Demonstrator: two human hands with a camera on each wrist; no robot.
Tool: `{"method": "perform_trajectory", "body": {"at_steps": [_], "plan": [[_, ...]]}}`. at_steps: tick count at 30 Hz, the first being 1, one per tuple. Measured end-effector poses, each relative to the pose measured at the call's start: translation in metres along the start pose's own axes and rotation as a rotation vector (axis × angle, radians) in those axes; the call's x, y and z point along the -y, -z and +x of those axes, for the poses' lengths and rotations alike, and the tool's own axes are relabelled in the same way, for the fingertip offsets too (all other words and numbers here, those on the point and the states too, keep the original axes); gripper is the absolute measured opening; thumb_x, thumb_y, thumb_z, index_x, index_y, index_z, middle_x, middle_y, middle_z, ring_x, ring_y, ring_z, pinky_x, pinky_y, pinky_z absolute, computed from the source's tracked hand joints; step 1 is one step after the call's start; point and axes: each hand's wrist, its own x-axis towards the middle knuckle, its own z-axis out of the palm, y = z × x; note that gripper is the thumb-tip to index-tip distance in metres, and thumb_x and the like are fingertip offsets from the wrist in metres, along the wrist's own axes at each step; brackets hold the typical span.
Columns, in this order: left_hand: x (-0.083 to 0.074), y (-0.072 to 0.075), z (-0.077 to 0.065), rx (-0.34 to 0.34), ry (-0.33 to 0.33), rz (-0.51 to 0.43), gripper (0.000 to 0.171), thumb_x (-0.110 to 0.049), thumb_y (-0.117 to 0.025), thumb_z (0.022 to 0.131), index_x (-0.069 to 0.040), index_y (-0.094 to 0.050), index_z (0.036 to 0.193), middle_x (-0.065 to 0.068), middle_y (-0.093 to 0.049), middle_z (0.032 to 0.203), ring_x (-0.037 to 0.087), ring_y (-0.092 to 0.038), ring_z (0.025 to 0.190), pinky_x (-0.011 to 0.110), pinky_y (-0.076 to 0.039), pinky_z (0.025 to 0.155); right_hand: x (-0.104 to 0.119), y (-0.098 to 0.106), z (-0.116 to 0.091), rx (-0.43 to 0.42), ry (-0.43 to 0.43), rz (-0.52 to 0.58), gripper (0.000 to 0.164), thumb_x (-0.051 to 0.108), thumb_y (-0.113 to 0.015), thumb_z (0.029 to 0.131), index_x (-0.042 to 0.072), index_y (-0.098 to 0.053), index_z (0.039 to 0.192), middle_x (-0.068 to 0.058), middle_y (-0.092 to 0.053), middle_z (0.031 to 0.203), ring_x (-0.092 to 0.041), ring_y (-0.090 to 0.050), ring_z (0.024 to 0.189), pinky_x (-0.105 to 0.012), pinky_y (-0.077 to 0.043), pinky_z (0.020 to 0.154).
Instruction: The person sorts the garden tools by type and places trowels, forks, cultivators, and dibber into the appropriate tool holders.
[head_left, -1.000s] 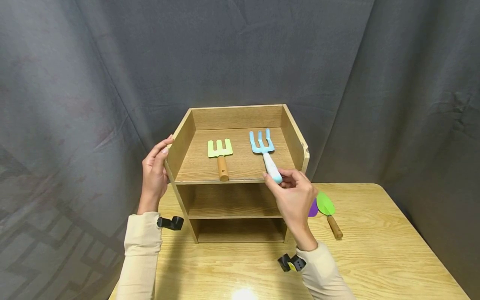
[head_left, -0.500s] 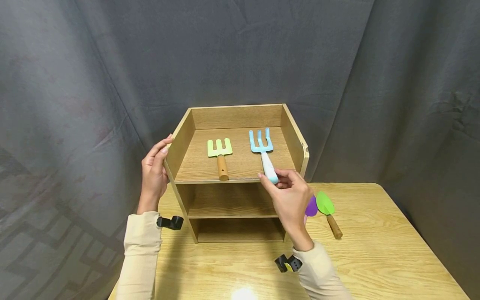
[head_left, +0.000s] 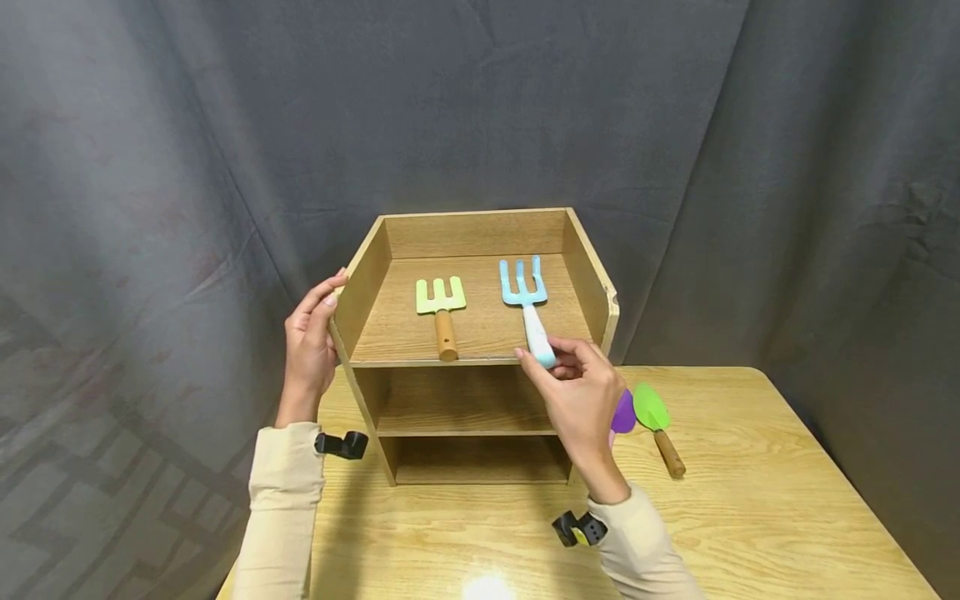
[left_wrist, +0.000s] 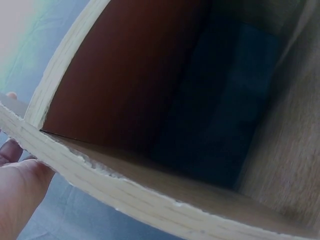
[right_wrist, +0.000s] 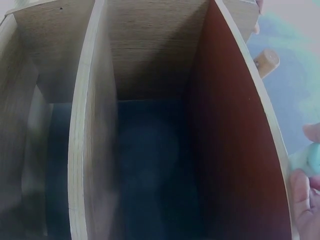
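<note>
A light blue hand fork (head_left: pixel 523 287) with a white-and-blue handle lies on the top deck of a small wooden shelf unit (head_left: pixel 480 363). My right hand (head_left: pixel 581 396) pinches the end of that handle between thumb and fingers, at the deck's front edge. In the right wrist view, the handle's pale teal end (right_wrist: pixel 314 159) shows between the fingertips. To the left on the deck lies a light green hand fork (head_left: pixel 442 308) with a wooden handle. My left hand (head_left: pixel 309 354) holds the unit's left side panel, fingertips at its top edge.
On the table (head_left: pixel 757 500), right of the unit, lie a green trowel (head_left: pixel 651 408) with a wooden handle and a purple tool (head_left: pixel 624 414), partly hidden by my right hand. Raised walls edge the deck's sides and back. Grey curtains (head_left: pixel 480 100) hang behind.
My right hand has shifted the blue fork's handle slightly left, so the fork lies straighter. Over the last half second almost nothing moves. The left hand stays in place.
</note>
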Motion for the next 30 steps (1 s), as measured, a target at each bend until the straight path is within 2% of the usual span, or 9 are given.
{"method": "perform_trajectory", "body": {"at_steps": [5, 11, 15, 24, 30], "plan": [[0.001, -0.001, 0.000, -0.001, -0.006, 0.021, 0.026, -0.004, -0.049, 0.097, 0.000, -0.068, 0.114, 0.016, -0.057, 0.131, 0.028, -0.044, 0.130, 0.029, -0.043, 0.095, -0.005, 0.003, -0.001, 0.037, -0.017, 0.008, 0.031, -0.001, -0.088, 0.064, -0.010, -0.070, 0.087, -0.018, -0.065, 0.075, -0.030, -0.062, 0.056, -0.022, -0.050, 0.054], [0.001, -0.001, 0.000, -0.008, -0.009, 0.050, 0.027, -0.005, -0.049, 0.098, 0.000, -0.068, 0.116, 0.012, -0.060, 0.129, 0.027, -0.045, 0.129, 0.029, -0.044, 0.092, -0.034, 0.003, -0.005, 0.068, -0.043, 0.011, 0.033, 0.015, -0.090, 0.067, -0.001, -0.074, 0.091, -0.007, -0.066, 0.079, -0.016, -0.063, 0.060, -0.018, -0.049, 0.055], [0.000, -0.002, 0.000, -0.005, -0.015, 0.060, 0.027, -0.005, -0.049, 0.098, 0.001, -0.067, 0.117, 0.012, -0.060, 0.128, 0.026, -0.045, 0.128, 0.029, -0.043, 0.093, -0.039, 0.004, -0.005, 0.075, -0.030, 0.015, 0.032, 0.020, -0.089, 0.069, 0.003, -0.075, 0.091, -0.002, -0.066, 0.080, -0.013, -0.063, 0.062, -0.017, -0.049, 0.056], [-0.001, -0.002, -0.001, -0.025, -0.024, 0.071, 0.027, -0.005, -0.049, 0.098, 0.003, -0.067, 0.116, 0.013, -0.060, 0.128, 0.025, -0.048, 0.126, 0.027, -0.045, 0.089, -0.039, 0.007, -0.004, 0.071, 0.015, 0.045, 0.029, 0.014, -0.088, 0.070, 0.000, -0.073, 0.091, -0.008, -0.065, 0.081, -0.016, -0.064, 0.063, -0.017, -0.050, 0.058], [0.000, -0.001, 0.000, -0.033, -0.034, 0.095, 0.026, -0.005, -0.050, 0.097, 0.004, -0.067, 0.115, 0.019, -0.057, 0.131, 0.027, -0.048, 0.127, 0.028, -0.044, 0.092, -0.039, 0.011, -0.002, 0.087, 0.035, 0.054, 0.024, 0.011, -0.081, 0.078, -0.003, -0.073, 0.095, -0.008, -0.066, 0.088, -0.015, -0.065, 0.067, -0.018, -0.051, 0.060]]}}
